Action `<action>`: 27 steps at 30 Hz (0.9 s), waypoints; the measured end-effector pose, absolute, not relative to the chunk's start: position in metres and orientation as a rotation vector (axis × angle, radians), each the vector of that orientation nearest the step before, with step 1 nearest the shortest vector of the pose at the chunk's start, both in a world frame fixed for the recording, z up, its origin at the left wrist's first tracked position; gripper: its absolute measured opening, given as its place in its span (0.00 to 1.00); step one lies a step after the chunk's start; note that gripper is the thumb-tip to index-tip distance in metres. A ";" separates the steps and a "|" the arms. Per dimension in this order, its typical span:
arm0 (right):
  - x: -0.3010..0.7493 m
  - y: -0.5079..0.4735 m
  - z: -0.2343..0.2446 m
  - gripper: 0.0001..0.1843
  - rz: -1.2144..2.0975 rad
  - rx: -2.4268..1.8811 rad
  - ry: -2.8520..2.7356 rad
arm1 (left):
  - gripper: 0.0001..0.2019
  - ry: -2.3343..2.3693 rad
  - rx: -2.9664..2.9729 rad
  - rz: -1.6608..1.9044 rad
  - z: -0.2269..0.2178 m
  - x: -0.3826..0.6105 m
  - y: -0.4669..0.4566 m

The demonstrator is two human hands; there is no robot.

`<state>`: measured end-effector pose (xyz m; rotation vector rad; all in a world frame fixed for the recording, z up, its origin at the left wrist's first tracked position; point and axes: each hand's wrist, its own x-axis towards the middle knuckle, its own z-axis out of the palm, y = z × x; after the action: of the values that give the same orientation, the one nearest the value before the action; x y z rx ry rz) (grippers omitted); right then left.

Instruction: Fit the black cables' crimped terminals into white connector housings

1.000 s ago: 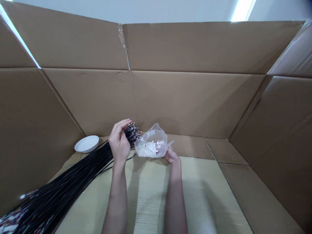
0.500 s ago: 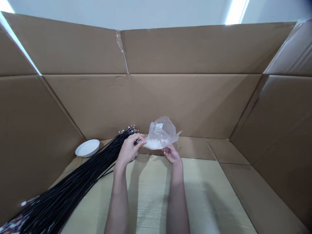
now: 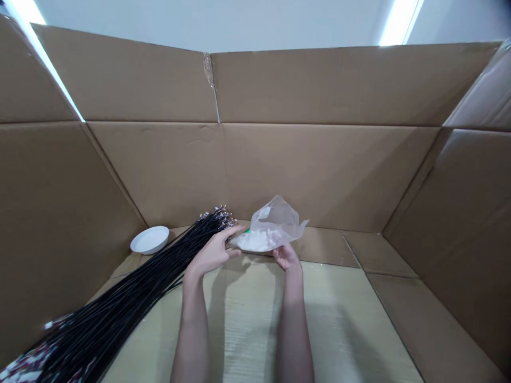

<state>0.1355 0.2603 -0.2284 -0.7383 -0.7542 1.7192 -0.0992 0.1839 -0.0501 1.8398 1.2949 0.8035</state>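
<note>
A translucent plastic bag point(image 3: 275, 223) with small white pieces in its lower part hangs above the back of the work surface. My right hand point(image 3: 286, 256) grips the bag from below at its right side, the fingers partly behind the plastic. At the bag's left end is my left hand point(image 3: 215, 251), thumb and fingers spread apart; whether it touches the plastic is hard to see. A small green patch shows by its fingertips. Just left of that hand lies a thick bundle of black cables point(image 3: 147, 292) with white and reddish ends.
A shallow white bowl point(image 3: 150, 240) stands at the back left, beyond the cables. Tall cardboard walls point(image 3: 319, 175) enclose the back and both sides. The pale yellowish work surface point(image 3: 343, 319) lies under my forearms.
My left hand has opened its pinch, with thumb and fingers now apart. The bag sits tilted a little differently in my right hand, and the whole view has shifted slightly.
</note>
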 end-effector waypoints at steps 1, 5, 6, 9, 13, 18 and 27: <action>0.137 0.261 -0.229 0.13 1.721 -0.751 -0.729 | 0.39 1.289 1.830 0.806 -0.052 -0.099 0.184; 0.134 0.261 -0.227 0.14 1.739 -0.797 -0.676 | 0.54 1.254 1.792 0.836 -0.064 -0.095 0.191; 0.133 0.260 -0.227 0.15 1.741 -0.808 -0.675 | 0.51 1.234 1.786 0.835 -0.066 -0.093 0.193; 0.131 0.257 -0.224 0.15 1.737 -0.839 -0.675 | 0.38 1.185 1.760 0.833 -0.068 -0.089 0.197; 0.135 0.248 -0.217 0.11 1.744 -0.854 -0.722 | 0.31 1.205 1.681 0.924 -0.069 -0.085 0.203; 0.146 0.236 -0.207 0.09 1.761 -0.872 -0.861 | 0.32 1.277 1.537 1.164 -0.078 -0.082 0.213; 0.160 0.222 -0.183 0.24 1.654 -0.780 -1.135 | 0.29 1.277 1.419 1.321 -0.080 -0.084 0.215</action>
<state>0.1605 0.2218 -0.1826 -0.7799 -1.1354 1.6537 -0.0840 0.2154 -0.0805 1.4191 1.2769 1.3211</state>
